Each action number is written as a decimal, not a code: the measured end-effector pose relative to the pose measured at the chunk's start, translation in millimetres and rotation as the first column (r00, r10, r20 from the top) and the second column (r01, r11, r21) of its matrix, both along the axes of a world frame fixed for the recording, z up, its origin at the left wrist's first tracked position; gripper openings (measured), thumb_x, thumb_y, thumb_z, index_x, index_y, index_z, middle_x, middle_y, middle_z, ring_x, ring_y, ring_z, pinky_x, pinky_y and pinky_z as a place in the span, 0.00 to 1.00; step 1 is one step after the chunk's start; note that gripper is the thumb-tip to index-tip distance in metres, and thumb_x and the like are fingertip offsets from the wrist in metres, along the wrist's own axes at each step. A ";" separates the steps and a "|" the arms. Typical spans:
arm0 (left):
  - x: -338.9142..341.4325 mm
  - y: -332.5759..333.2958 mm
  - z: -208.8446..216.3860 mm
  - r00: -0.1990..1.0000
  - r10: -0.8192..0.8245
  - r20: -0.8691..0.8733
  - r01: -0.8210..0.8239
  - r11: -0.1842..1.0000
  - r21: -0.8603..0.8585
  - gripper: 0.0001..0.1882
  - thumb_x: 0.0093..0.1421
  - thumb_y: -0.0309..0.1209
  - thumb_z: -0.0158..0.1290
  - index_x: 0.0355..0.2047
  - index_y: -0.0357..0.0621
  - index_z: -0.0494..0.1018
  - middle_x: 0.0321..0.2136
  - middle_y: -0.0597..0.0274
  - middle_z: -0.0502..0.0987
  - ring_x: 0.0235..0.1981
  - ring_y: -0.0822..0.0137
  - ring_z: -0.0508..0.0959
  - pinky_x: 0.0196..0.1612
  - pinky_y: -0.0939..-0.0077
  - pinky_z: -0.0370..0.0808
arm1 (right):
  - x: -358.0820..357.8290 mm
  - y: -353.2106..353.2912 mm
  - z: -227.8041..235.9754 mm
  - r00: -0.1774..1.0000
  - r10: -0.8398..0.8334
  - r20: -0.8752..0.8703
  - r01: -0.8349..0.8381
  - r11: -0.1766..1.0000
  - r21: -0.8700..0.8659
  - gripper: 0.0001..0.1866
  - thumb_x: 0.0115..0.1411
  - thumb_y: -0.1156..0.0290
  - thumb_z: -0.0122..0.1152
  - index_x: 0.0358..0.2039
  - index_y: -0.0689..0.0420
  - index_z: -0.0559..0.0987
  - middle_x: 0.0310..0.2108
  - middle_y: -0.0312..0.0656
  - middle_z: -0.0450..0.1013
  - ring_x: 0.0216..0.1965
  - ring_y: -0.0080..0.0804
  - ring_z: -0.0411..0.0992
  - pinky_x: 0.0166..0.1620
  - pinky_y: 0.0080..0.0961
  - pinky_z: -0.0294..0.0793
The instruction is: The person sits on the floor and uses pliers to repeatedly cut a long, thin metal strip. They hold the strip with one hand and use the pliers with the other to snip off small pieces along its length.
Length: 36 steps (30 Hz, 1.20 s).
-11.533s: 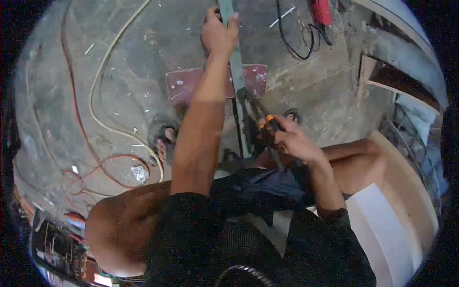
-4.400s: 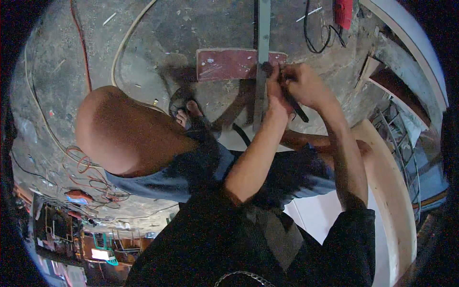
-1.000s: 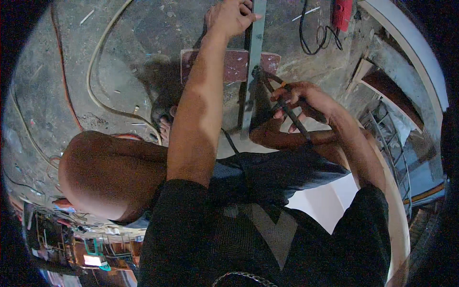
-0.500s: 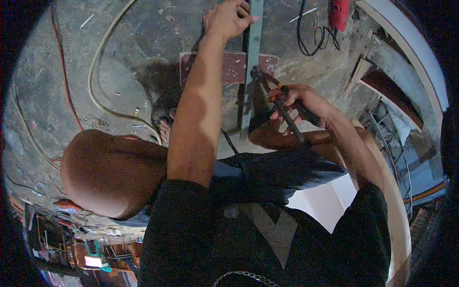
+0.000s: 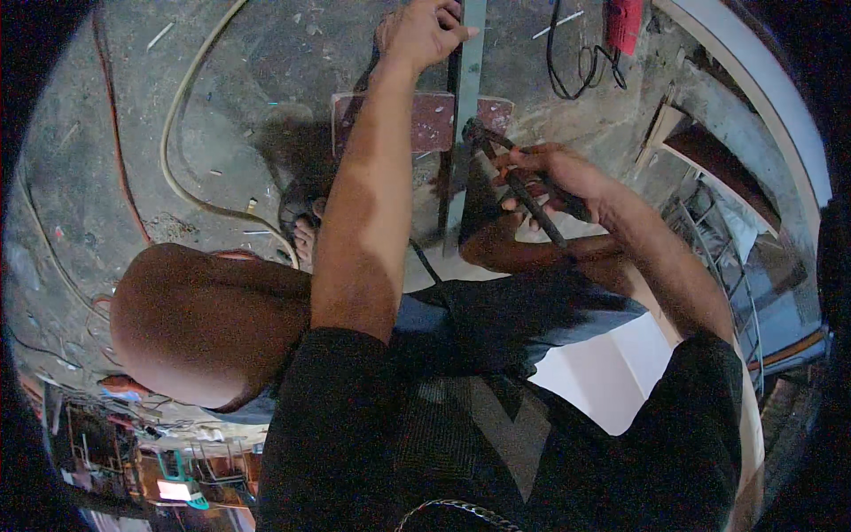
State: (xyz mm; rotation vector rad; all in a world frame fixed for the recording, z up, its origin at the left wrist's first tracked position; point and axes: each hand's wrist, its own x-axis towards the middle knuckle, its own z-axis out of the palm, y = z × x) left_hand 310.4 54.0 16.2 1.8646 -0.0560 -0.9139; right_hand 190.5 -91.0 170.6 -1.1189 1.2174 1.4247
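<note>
A long grey-green metal bar (image 5: 468,80) runs from the top of the view down toward my lap, lying across a worn reddish board (image 5: 433,122). At its upper end, my left hand (image 5: 424,34) grips the bar from the left side, thumb laid over its top face. Pincers (image 5: 536,211) with long dark handles are in my right hand (image 5: 557,177), fingers wrapped round the handles. Their head touches or nearly touches the bar's right edge, just over the board. Whether the jaws bite on anything is too small to tell.
On the floor at upper right lies a red power tool (image 5: 623,28) with a black cord (image 5: 567,93). A pale hose (image 5: 167,146) and a reddish cable (image 5: 115,133) curve across the left. A metal frame (image 5: 736,257) stands at right. My bent knee (image 5: 191,310) is at left.
My right hand has shifted slightly, and the pincers' handles have come closer together. The pincers' head stays by the bar's right edge. My left hand keeps its place on the bar.
</note>
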 end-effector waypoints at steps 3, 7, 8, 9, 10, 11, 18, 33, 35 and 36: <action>-0.4 -1.7 -5.1 1.000 0.006 0.009 -0.006 1.000 -0.024 0.13 0.54 0.32 0.55 0.39 0.42 0.76 0.26 0.58 0.79 0.28 0.66 0.77 0.36 0.71 0.72 | 2.6 -1.7 -6.6 0.999 0.040 -0.022 -0.040 0.999 0.010 0.23 0.66 0.56 0.45 0.53 0.60 0.69 0.43 0.46 0.73 0.33 0.33 0.77 0.25 0.31 0.81; 0.0 -0.5 -15.5 1.000 0.006 -0.021 -0.007 0.998 -0.065 0.14 0.53 0.32 0.56 0.39 0.41 0.76 0.26 0.58 0.79 0.28 0.67 0.77 0.35 0.72 0.72 | 6.2 13.1 -0.7 1.000 0.020 -0.014 -0.021 0.996 -0.083 0.22 0.67 0.56 0.43 0.52 0.61 0.69 0.40 0.47 0.74 0.29 0.32 0.76 0.23 0.29 0.79; 0.0 -1.7 -13.4 0.999 -0.002 -0.038 -0.001 0.997 -0.078 0.14 0.53 0.32 0.56 0.39 0.41 0.76 0.26 0.58 0.79 0.28 0.67 0.77 0.35 0.72 0.72 | 7.2 13.3 -0.6 0.998 0.053 -0.022 -0.055 0.995 -0.082 0.22 0.67 0.57 0.43 0.51 0.61 0.69 0.40 0.47 0.74 0.28 0.32 0.76 0.23 0.30 0.79; -0.8 -3.8 -13.7 1.000 -0.003 -0.027 0.001 0.997 -0.072 0.14 0.53 0.32 0.56 0.39 0.41 0.76 0.26 0.58 0.79 0.28 0.67 0.77 0.35 0.72 0.71 | 9.0 12.6 -1.8 0.996 0.086 -0.031 -0.088 0.993 -0.080 0.22 0.67 0.57 0.43 0.50 0.61 0.69 0.39 0.47 0.74 0.27 0.32 0.75 0.22 0.30 0.79; -1.6 -4.0 -17.2 1.000 -0.001 -0.014 0.000 0.998 -0.059 0.14 0.53 0.31 0.55 0.39 0.40 0.76 0.26 0.58 0.79 0.28 0.67 0.77 0.35 0.72 0.71 | 11.1 13.0 -3.6 0.992 0.122 -0.037 -0.124 0.990 -0.071 0.21 0.66 0.57 0.43 0.50 0.61 0.70 0.38 0.47 0.75 0.26 0.31 0.75 0.21 0.30 0.78; -3.0 -4.1 -20.6 1.000 0.001 -0.001 -0.001 0.999 -0.047 0.14 0.53 0.31 0.55 0.39 0.40 0.75 0.26 0.58 0.79 0.28 0.68 0.77 0.34 0.72 0.71 | 10.9 12.2 -4.6 0.994 0.111 -0.025 -0.112 0.992 -0.058 0.20 0.66 0.58 0.43 0.49 0.61 0.70 0.38 0.47 0.75 0.26 0.31 0.75 0.21 0.30 0.78; -2.4 -4.1 -16.8 1.000 -0.005 -0.019 0.005 1.000 0.015 0.13 0.55 0.30 0.52 0.40 0.42 0.75 0.27 0.61 0.79 0.27 0.68 0.75 0.34 0.73 0.71 | -2.0 7.7 -18.8 0.983 0.185 -0.005 -0.185 0.981 -0.060 0.16 0.65 0.58 0.45 0.39 0.60 0.71 0.33 0.45 0.74 0.20 0.30 0.72 0.19 0.31 0.76; -9.0 -12.1 -34.3 1.000 -0.022 -0.001 0.022 0.996 0.085 0.11 0.56 0.30 0.49 0.38 0.40 0.75 0.23 0.60 0.75 0.24 0.68 0.71 0.31 0.73 0.69 | -59.2 43.3 -25.6 0.900 0.394 0.186 -0.312 0.881 -0.356 0.24 0.65 0.53 0.47 0.26 0.63 0.73 0.17 0.42 0.70 0.16 0.34 0.71 0.24 0.32 0.73; -5.6 -14.7 -27.6 0.998 0.003 -0.068 0.001 0.998 0.061 0.11 0.56 0.29 0.49 0.38 0.39 0.74 0.21 0.60 0.73 0.23 0.68 0.69 0.30 0.73 0.69 | -69.1 55.9 -29.1 0.922 0.354 0.157 -0.251 0.855 -0.453 0.23 0.65 0.53 0.49 0.25 0.63 0.73 0.16 0.41 0.69 0.18 0.34 0.72 0.27 0.32 0.73; -5.6 -15.6 -20.8 0.999 -0.012 -0.032 0.014 0.999 0.043 0.11 0.56 0.29 0.49 0.38 0.38 0.74 0.21 0.60 0.73 0.23 0.69 0.69 0.29 0.74 0.68 | -96.6 57.7 -41.2 0.886 0.414 0.208 -0.256 0.813 -0.523 0.24 0.65 0.53 0.49 0.24 0.63 0.73 0.16 0.41 0.69 0.18 0.34 0.72 0.27 0.32 0.73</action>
